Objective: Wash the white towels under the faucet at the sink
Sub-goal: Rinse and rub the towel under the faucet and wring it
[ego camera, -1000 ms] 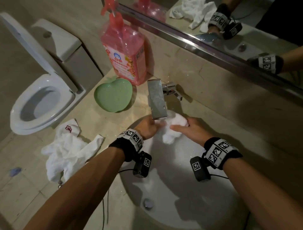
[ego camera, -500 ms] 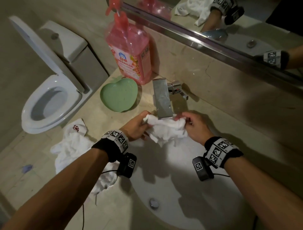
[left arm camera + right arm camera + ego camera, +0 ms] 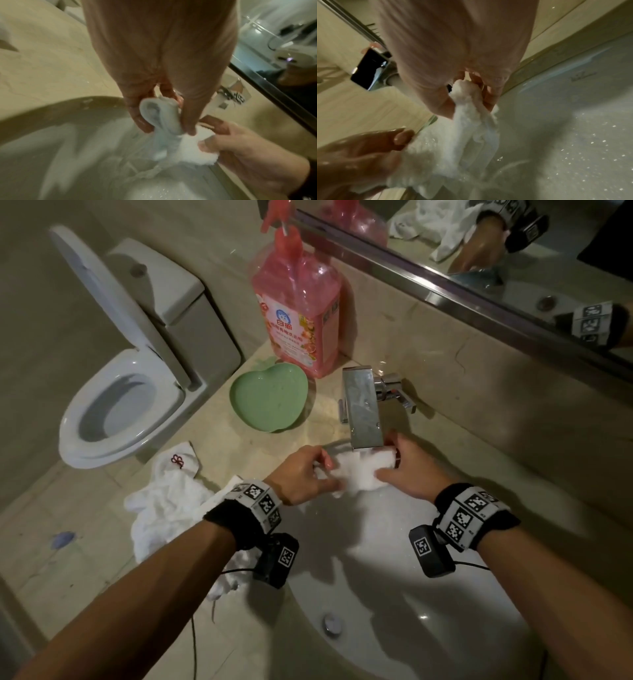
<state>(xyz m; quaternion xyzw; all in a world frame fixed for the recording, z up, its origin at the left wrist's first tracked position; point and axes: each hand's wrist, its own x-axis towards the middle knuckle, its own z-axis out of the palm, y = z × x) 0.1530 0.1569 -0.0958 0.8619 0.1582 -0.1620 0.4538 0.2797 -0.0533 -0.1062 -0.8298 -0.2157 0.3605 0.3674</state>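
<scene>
A small white towel [image 3: 359, 472] is bunched under the square chrome faucet [image 3: 361, 409], over the back of the white sink [image 3: 394, 594]. My left hand [image 3: 308, 474] grips its left end, fingers curled round the cloth [image 3: 161, 119]. My right hand [image 3: 407, 470] grips the right end, and the wet towel [image 3: 467, 121] hangs down from its fingers. The two hands sit close together with the towel scrunched between them. A second white towel [image 3: 168, 501] with a red emblem lies crumpled on the counter left of the sink.
A pink soap bottle [image 3: 298, 309] and a green apple-shaped dish [image 3: 270, 400] stand on the counter behind and left of the faucet. The open toilet [image 3: 120, 405] is at the far left. A mirror edge [image 3: 479, 302] runs along the wall behind.
The towel, stretched between my hands half a second ago, is now scrunched as both hands came together under the faucet. The view has shifted slightly.
</scene>
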